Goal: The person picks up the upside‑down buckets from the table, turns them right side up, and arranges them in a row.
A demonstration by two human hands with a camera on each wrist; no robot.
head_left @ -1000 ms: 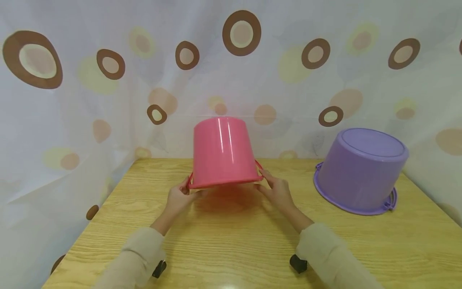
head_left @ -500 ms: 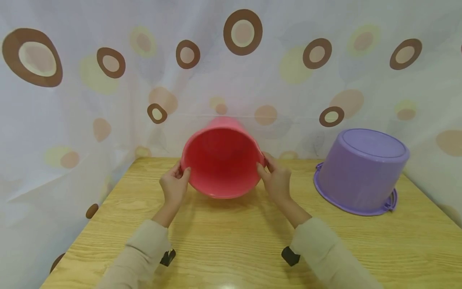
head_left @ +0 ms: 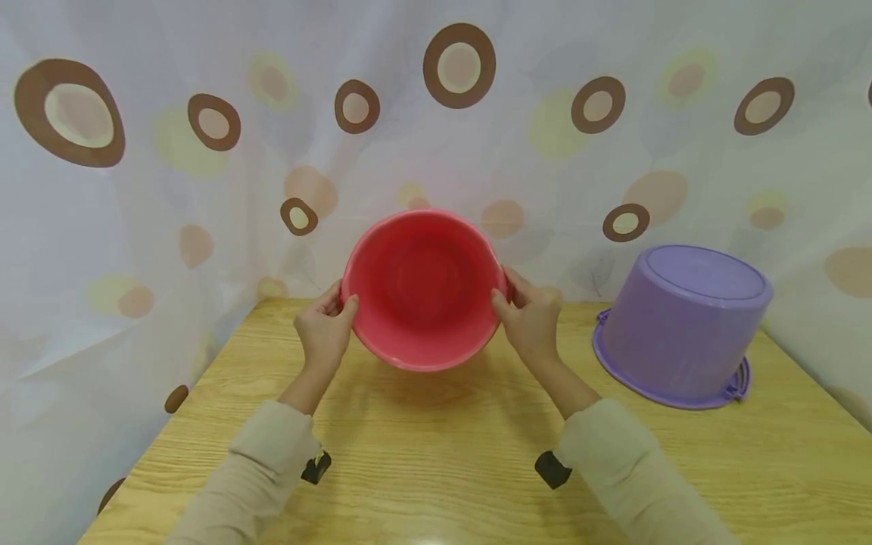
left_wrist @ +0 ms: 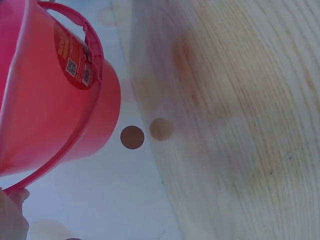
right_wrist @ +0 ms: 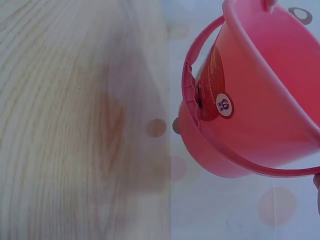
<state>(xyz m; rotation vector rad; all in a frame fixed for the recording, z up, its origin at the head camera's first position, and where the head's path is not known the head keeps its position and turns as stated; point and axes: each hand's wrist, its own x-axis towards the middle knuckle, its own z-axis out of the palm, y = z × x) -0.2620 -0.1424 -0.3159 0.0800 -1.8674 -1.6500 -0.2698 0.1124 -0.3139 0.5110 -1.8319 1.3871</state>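
Observation:
A pink bucket [head_left: 425, 344] is held up over the table's far part, tilted so its mouth faces me and its inside shows. My left hand [head_left: 325, 329] pinches the rim on the left, thumb inside the mouth. On the opposite side my right hand [head_left: 534, 318] grips the rim the same way. In the left wrist view the bucket's handle [left_wrist: 75, 135] hangs along its outer wall, past a red label [left_wrist: 75, 57] with a printed code. The right wrist view shows the bucket's wall [right_wrist: 250, 115] above the tabletop, with fingers barely in frame.
A purple bucket [head_left: 681, 333] stands upside down at the right of the wooden table [head_left: 422, 462], its handle low by the rim. Behind the table hangs a white curtain [head_left: 409, 166] with brown and yellow circles. Black wrist devices [head_left: 553, 469] sit under the sleeves.
The pink bucket, earlier mouth down, has been turned so its mouth faces me and lifted slightly. Both hands have shifted from below the rim to its sides. The purple bucket stays put.

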